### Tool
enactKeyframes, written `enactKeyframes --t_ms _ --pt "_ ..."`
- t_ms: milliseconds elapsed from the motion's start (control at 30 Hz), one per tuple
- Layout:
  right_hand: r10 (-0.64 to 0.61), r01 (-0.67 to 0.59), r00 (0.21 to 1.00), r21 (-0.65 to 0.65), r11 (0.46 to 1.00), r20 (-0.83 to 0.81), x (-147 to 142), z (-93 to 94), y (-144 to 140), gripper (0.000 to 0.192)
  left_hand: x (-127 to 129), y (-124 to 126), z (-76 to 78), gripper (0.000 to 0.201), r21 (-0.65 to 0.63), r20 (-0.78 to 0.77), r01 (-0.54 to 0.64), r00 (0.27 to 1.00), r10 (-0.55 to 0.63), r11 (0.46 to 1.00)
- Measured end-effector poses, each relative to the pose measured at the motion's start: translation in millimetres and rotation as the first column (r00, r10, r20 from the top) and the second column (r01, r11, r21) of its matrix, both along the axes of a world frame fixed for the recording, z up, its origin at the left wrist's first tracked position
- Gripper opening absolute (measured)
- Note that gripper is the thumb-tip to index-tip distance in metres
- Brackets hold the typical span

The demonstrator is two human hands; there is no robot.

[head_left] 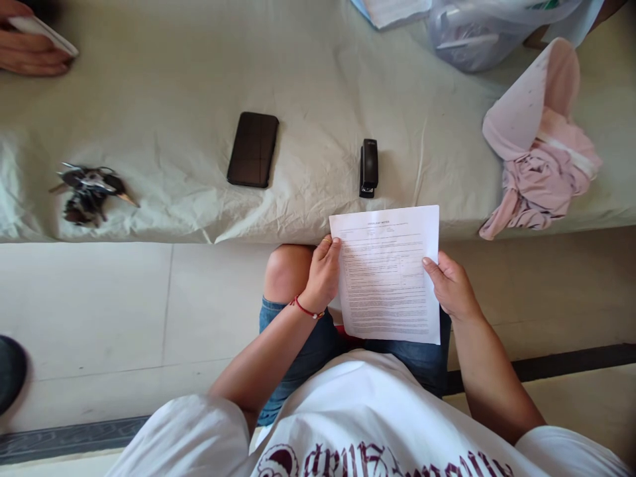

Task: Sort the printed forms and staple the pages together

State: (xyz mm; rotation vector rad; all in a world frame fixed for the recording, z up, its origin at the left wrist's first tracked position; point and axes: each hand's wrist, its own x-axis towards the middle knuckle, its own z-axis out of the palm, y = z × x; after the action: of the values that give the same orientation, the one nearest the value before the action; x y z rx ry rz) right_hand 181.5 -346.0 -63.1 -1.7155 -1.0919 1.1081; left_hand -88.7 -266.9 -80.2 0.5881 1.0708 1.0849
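Note:
A printed sheet of paper (385, 285) is held up over my lap, its text side facing me. My left hand (324, 268) pinches its left edge, thumb on the front, with a red bracelet at the wrist. On the opposite edge, my right hand (452, 281) grips the paper the same way, fingers hidden behind it. Just beyond the sheet's top edge, a black stapler (368, 168) lies on the covered table. To its left rests a dark smartphone (253, 150), screen dark. Whether more than one sheet is held, I cannot tell.
A pale green cloth (308, 79) covers the table. Keys (92, 189) lie at its left front, pink patterned fabric (541, 165) at the right. A plastic bag (472, 33) and papers (392, 10) are at the back. Another person's hand (30, 50) holds a white object at upper left.

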Motion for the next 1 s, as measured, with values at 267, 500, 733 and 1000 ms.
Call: enactKeyframes --t_ms 267,500,733,1000 --pt "-0.058 0.058 0.997 0.002 0.998 -0.055 -4.1 2.1 1.9 0.061 3.3 -1.7 3.4 0.040 0.031 -0.094 -0.037 0.995 0.039 0.999" --pt "-0.076 0.075 0.996 -0.034 0.997 -0.041 -2.7 -0.2 -0.1 0.060 4.2 -2.7 11.3 0.050 0.047 -0.073 -0.001 0.997 0.004 0.999" --pt "-0.117 0.109 0.986 -0.075 0.991 -0.115 -2.9 2.6 5.5 0.055 5.3 -2.9 8.7 0.051 0.011 -0.045 -0.059 0.997 0.059 0.998" --pt "-0.206 0.120 0.911 -0.249 0.961 -0.358 1.5 21.5 16.2 0.062 11.8 -0.2 6.7 0.036 -0.091 0.053 -0.085 0.995 0.090 0.992"
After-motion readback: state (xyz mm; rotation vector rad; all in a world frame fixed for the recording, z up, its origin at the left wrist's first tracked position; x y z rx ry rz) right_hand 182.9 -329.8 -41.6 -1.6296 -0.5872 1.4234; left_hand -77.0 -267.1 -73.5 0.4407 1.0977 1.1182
